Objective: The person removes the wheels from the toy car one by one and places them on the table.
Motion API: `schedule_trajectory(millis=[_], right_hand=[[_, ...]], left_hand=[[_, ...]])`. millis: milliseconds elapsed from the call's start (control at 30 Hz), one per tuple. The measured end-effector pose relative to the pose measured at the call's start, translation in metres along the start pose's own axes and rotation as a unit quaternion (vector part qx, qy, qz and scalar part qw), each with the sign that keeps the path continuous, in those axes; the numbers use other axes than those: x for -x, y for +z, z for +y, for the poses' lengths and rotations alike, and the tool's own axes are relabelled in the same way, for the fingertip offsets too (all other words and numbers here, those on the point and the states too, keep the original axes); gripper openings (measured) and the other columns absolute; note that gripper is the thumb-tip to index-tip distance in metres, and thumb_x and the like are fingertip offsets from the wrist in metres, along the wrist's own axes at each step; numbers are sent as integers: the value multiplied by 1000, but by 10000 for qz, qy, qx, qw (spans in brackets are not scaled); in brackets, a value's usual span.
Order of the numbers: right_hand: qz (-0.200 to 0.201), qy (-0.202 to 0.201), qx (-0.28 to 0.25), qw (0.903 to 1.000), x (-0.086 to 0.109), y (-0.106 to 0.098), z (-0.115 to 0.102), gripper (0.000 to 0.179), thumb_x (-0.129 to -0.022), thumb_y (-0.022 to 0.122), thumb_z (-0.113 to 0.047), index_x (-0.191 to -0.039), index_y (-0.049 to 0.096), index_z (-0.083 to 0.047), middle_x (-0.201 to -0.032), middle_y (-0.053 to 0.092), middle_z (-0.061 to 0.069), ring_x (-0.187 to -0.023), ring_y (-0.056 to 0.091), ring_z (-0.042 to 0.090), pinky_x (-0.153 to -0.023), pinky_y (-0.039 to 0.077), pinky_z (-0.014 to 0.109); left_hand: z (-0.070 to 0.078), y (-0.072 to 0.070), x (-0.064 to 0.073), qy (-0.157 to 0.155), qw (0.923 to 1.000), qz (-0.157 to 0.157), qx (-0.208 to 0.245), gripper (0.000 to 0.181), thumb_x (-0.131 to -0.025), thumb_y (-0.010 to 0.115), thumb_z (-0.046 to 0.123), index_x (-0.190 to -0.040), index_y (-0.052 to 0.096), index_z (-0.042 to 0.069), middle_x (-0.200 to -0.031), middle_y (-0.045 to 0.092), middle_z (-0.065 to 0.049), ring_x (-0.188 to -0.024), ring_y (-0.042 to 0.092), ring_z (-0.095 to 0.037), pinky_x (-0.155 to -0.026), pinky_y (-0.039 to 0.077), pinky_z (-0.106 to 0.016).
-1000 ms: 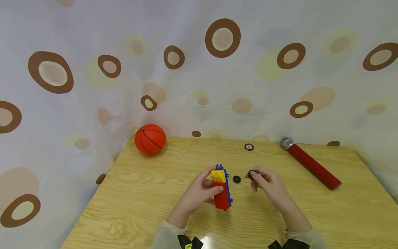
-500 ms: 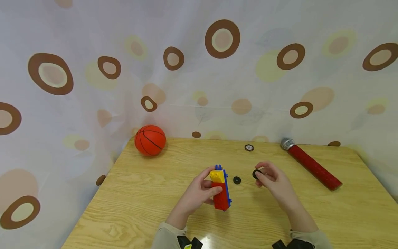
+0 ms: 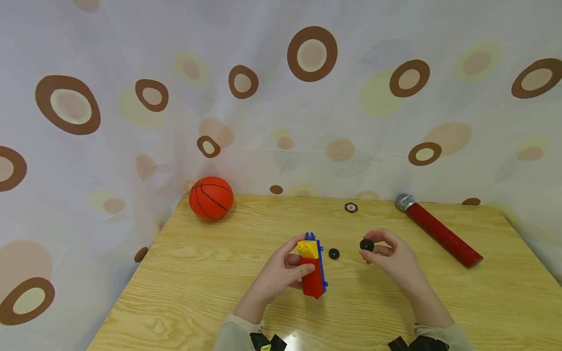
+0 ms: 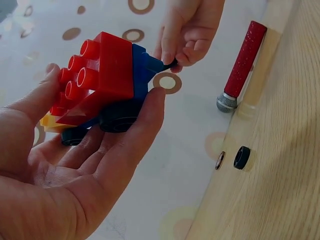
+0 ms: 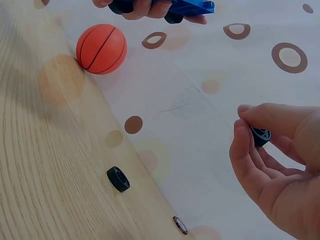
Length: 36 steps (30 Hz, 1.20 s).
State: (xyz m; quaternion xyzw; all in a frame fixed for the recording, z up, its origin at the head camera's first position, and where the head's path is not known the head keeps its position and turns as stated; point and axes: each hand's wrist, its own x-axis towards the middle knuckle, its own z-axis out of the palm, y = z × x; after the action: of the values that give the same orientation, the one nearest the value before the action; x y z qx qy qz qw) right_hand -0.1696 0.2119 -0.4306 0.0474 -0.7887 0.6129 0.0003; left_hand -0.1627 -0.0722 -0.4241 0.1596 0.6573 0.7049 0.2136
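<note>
My left hand (image 3: pixel 274 273) holds a toy car (image 3: pixel 312 279) built of a red block, a yellow block and a blue chassis, its thumb on the red side. Two black wheels are fitted on the car's underside in the left wrist view, the larger wheel (image 4: pixel 119 117) near the fingers. Blue axle stubs stick out bare on the side facing right in the head view. To the right, above the table, my right hand (image 3: pixel 397 258) pinches a small black wheel (image 3: pixel 366 245) between thumb and fingertips. Another black wheel (image 3: pixel 334 254) lies flat on the table between the hands.
An orange toy basketball (image 3: pixel 211 198) sits at the table's back left corner. A small round disc (image 3: pixel 351 207) lies near the back edge. At the back right is a microphone (image 3: pixel 439 232) with a red handle. A patterned cloth (image 3: pixel 272 112) hangs behind the wooden table (image 3: pixel 193 282).
My right hand has moved a little to the right, away from the car, and the wheel has turned in its fingers. The left hand and the car have barely moved.
</note>
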Motion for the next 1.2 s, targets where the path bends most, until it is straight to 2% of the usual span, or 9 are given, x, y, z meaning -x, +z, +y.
schedule_trajectory(millis=[200, 400, 600, 800, 1033, 1200], right_hand=[[159, 321, 188, 9992, 0, -3, 3, 41, -90, 74, -16, -122, 57, 3, -100, 59, 3, -78, 71, 10, -75, 58, 23], [244, 373, 414, 9982, -4, -5, 9, 42, -93, 70, -13, -129, 55, 3, -115, 55, 15, -80, 71, 8, -75, 56, 18], [256, 524, 569, 9967, -8, -5, 18, 48, -94, 68, -13, -137, 52, 2, -124, 52, 19, -81, 70, 3, -77, 55, 15], [291, 697, 638, 9951, -11, -5, 24, 46, -95, 67, -12, -136, 52, 4, -124, 58, 24, -86, 72, 6, -79, 55, 15], [408, 880, 1320, 9865, -17, -6, 37, 44, -92, 72, -16, -130, 59, 0, -126, 63, 23, -84, 69, 1, -71, 51, 13], [470, 976, 1817, 9774, -20, -4, 47, 41, -90, 74, -20, -126, 64, -4, -115, 68, 19, -89, 67, 9, -72, 49, 17]], left_hand=[[1, -2, 0, -34, 10000, 46, -46, 63, -97, 64, 13, -152, 35, 16, -126, 64, -27, -106, 69, -35, -73, 62, -42], [3, -3, 0, -18, 10000, 24, -41, 61, -97, 63, 13, -152, 36, 17, -127, 63, -27, -107, 69, -35, -73, 62, -43], [4, -3, 1, -14, 10000, 68, -54, 60, -97, 63, 14, -151, 37, 17, -127, 63, -26, -107, 68, -35, -74, 62, -44], [4, -3, 1, -38, 9999, 79, -56, 61, -97, 64, 15, -152, 36, 17, -126, 64, -26, -106, 69, -34, -73, 62, -42], [3, -5, 0, -2, 9999, 130, -78, 63, -97, 64, 15, -153, 35, 16, -126, 64, -27, -107, 69, -35, -74, 62, -43], [1, -5, 2, 17, 9999, 166, -13, 64, -97, 64, 13, -154, 33, 15, -127, 63, -28, -107, 68, -37, -74, 62, -43]])
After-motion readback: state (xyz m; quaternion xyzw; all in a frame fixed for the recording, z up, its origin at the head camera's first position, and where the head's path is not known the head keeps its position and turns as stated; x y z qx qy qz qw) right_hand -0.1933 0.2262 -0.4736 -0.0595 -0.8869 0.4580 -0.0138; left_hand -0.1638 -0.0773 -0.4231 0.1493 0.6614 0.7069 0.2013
